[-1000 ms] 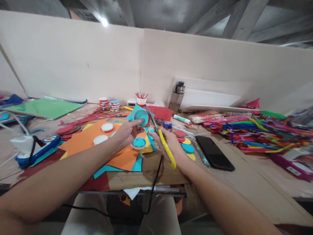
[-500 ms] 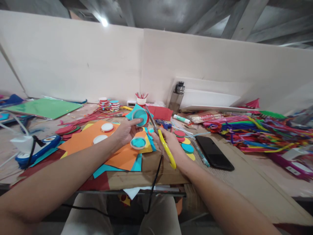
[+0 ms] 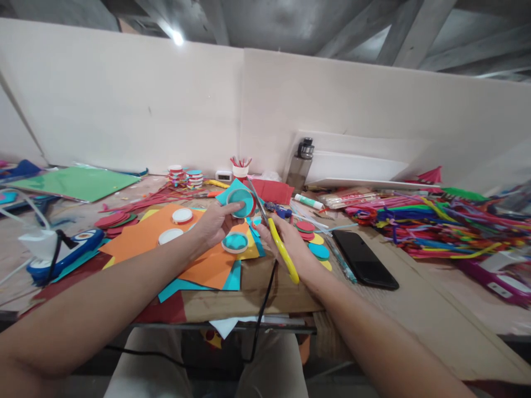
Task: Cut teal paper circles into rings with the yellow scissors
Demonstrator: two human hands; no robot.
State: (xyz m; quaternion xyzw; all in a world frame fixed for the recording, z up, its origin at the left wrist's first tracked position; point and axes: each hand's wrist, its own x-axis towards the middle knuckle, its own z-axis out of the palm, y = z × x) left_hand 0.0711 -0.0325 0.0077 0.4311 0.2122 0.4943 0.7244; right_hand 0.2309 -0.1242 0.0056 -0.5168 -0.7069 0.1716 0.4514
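Observation:
My left hand (image 3: 216, 224) is closed on a round ring (image 3: 241, 194) backed with blue paper, its thumb lying across the face. A pointed corner of the blue paper (image 3: 236, 184) sticks out past the ring's upper left, and a red edge shows at its right. In my right hand (image 3: 286, 240) are scissors (image 3: 282, 251) with yellow handles, their blades pointing up beside the ring's right side. Whether the blades touch the paper I cannot tell. Below the ring sits a white-rimmed round piece with blue paper inside (image 3: 234, 241).
Orange sheets (image 3: 211, 268) lie under white round lids (image 3: 182, 215). Red discs (image 3: 114, 220) are at left, blue discs (image 3: 318, 251) and a black phone (image 3: 365, 258) at right. Behind stand a bottle (image 3: 299, 168) and a cup of red sticks (image 3: 240, 170). Pipe cleaners (image 3: 418, 224) pile up far right.
My left hand has shifted the ring and its blue paper slightly right and down, closer to the scissor blades. My right hand stays in nearly the same place.

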